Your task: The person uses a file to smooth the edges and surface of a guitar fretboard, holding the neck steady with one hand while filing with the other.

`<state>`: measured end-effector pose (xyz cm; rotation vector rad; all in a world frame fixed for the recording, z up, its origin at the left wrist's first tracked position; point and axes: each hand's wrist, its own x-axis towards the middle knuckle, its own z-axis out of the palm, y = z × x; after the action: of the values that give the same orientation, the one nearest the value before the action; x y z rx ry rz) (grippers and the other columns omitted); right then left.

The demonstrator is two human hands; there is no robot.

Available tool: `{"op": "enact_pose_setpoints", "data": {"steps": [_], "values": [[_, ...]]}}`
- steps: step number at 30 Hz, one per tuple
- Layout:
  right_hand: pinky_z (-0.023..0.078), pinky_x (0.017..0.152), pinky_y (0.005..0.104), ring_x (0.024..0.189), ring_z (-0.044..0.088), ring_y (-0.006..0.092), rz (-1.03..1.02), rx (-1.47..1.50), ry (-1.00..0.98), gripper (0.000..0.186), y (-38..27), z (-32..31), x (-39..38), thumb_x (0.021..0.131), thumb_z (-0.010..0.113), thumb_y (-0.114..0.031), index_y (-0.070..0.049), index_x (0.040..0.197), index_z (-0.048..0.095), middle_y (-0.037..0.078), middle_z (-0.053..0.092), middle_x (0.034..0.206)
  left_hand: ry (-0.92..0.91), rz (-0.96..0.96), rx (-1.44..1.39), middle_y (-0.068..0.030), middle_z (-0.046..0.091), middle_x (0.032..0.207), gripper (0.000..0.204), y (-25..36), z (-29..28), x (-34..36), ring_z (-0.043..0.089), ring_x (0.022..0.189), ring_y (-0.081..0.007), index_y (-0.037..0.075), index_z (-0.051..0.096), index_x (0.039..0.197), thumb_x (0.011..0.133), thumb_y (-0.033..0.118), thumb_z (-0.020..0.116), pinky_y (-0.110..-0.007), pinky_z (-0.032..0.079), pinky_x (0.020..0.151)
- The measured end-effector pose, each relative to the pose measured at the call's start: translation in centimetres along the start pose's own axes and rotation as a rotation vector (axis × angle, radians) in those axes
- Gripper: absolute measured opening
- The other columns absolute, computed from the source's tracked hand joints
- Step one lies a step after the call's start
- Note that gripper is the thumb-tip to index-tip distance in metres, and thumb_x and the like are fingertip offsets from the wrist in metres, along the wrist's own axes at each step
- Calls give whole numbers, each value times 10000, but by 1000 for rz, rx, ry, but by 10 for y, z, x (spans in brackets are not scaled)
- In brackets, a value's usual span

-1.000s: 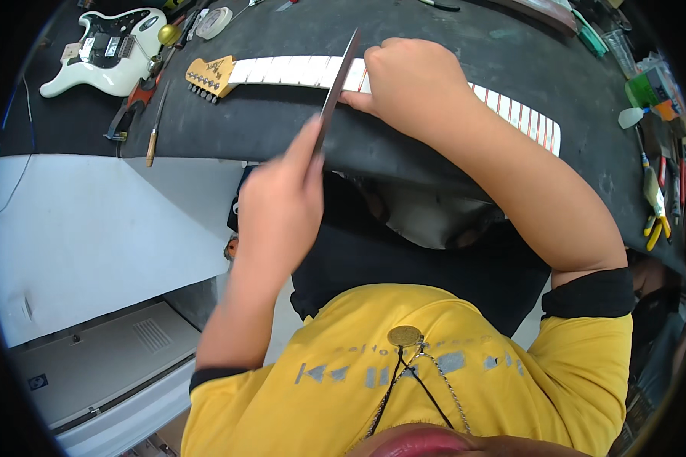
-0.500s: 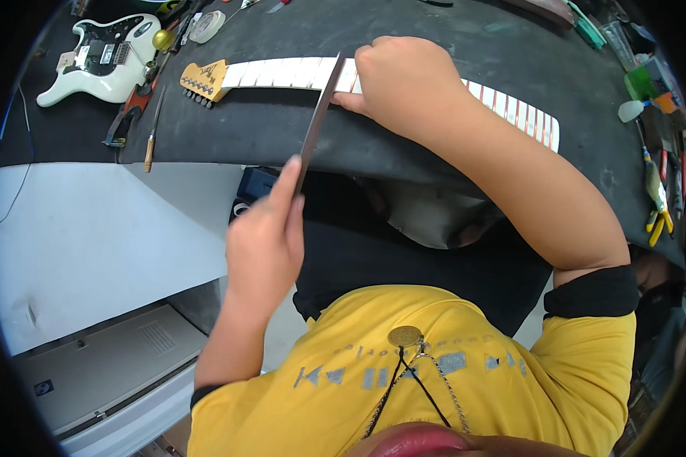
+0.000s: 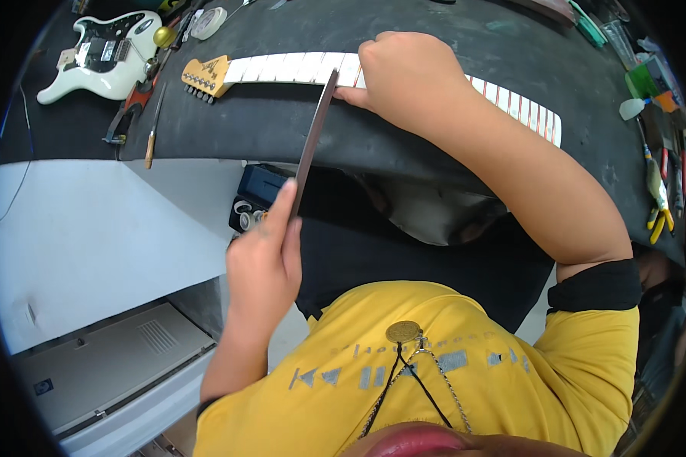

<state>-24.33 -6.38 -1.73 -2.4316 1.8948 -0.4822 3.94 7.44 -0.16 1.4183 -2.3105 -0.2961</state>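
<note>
Downward head-worn fisheye view

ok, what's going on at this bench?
The person's left hand holds a long, flat, dark metal file-like tool, its tip overlapping the near edge of a white-faced guitar neck with a tan headstock; contact is unclear. The right hand grips the neck just right of the tip. A glossy white guitar body lies farther left.

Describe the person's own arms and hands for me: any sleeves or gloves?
The left hand and right hand are bare, with no gloves, watch or bracelet visible. The forearms are uncovered too, below short yellow sleeves edged with black cuffs.
</note>
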Motion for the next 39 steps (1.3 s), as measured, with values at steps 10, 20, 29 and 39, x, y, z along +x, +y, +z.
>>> {"op": "enact_pose_setpoints", "data": {"steps": [10, 20, 29, 39], "values": [[666, 844, 482, 967, 819, 376, 6, 5, 47, 576, 10, 1, -3, 942, 853, -593, -19, 910, 824, 179, 815, 964, -25, -1, 77, -281, 755, 894, 450, 14, 23, 105, 742, 792, -469, 114, 724, 1529, 1083, 54, 712, -432, 592, 756], [668, 844, 475, 981, 818, 373, 0, 11, 34, 584, 4, 0, 1, 936, 859, -597, -14, 919, 829, 182, 815, 977, -18, 30, 114, -293, 773, 972, 478, 6, 18, 93, 750, 823, -484, 117, 715, 1543, 1071, 41, 730, -432, 603, 770], [664, 832, 487, 960, 818, 371, 25, 15, 31, 590, 8, 3, -2, 941, 850, -610, -20, 945, 828, 166, 818, 971, -61, -9, 87, -246, 792, 941, 524, 4, 12, 42, 789, 844, -448, 67, 704, 1545, 1026, 20, 759, -513, 609, 758], [668, 804, 466, 908, 823, 371, -30, 9, 83, 537, 4, 4, 3, 952, 852, -572, -37, 906, 846, 171, 820, 907, 89, 152, 116, -239, 739, 853, 469, 5, 34, 137, 723, 779, -484, 87, 716, 1505, 1038, 56, 752, -562, 575, 732]]}}
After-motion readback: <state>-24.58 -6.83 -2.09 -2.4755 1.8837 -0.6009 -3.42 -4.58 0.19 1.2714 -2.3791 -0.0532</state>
